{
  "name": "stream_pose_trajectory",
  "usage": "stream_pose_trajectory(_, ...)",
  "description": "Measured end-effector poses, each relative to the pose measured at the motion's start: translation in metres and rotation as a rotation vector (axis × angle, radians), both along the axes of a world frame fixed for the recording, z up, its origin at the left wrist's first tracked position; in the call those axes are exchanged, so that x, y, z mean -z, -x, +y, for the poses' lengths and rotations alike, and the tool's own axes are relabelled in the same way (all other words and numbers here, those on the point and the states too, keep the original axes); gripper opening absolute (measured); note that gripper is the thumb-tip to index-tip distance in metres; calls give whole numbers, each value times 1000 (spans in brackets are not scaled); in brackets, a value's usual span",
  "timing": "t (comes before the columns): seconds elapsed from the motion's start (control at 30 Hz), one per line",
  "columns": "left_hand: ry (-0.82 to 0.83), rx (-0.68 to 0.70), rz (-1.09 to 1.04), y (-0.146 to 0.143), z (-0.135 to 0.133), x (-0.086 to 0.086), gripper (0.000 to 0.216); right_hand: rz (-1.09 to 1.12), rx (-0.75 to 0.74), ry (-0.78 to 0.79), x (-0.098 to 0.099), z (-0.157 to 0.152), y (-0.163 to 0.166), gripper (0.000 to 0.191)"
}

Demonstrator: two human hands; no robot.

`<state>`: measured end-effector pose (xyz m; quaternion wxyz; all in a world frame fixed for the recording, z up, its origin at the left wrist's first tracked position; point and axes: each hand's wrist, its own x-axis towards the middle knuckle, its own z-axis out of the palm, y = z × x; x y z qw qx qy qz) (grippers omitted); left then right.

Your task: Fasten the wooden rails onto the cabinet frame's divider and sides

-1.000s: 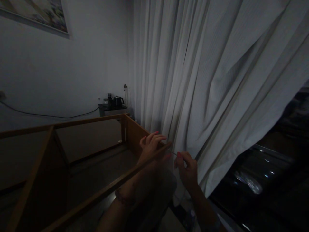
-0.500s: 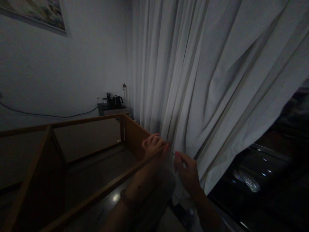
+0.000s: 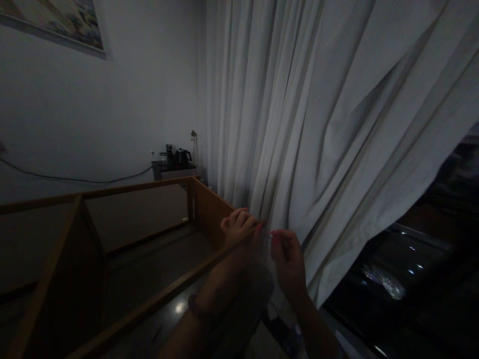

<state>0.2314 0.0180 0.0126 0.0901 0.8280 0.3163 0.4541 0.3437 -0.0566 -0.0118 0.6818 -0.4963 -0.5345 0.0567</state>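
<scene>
A wooden shelf frame (image 3: 168, 290) reaches from the lower left to the middle of the view. At its near right corner my left hand (image 3: 239, 223) is closed around the board, fingers over the top and a pink-nailed finger by the end. Just right of that corner, my right hand (image 3: 291, 259) is closed, pinching a thin metal rod (image 3: 268, 236) between thumb and fingertips. The rod points at the corner's outer face. Its far tip is too dark to make out, and the rest of it is hidden in the hand.
A light curtain (image 3: 277, 124) hangs close behind my hands. Inside the frame stands an upright divider (image 3: 63, 264). Beyond it, a small cabinet (image 3: 174, 172) bears a black kettle (image 3: 182, 156). A cable (image 3: 90, 180) runs along the wall. Dark glossy furniture is at the right.
My right hand has turned slightly about the rod, its fingers shifting up and more upright. My left hand stays in place on the frame's corner.
</scene>
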Motion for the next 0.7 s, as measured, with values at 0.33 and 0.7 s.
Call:
stream_pose_trajectory(0.33, 22, 6, -7, 0, -1, -5, 18, -320, -221, -96, 8, 0, -32, 20)
stream_pose_trajectory(0.7, 38, -10, -25, -3, -2, -3, 17, -563, -121, -276, 8, 19, -50, 28)
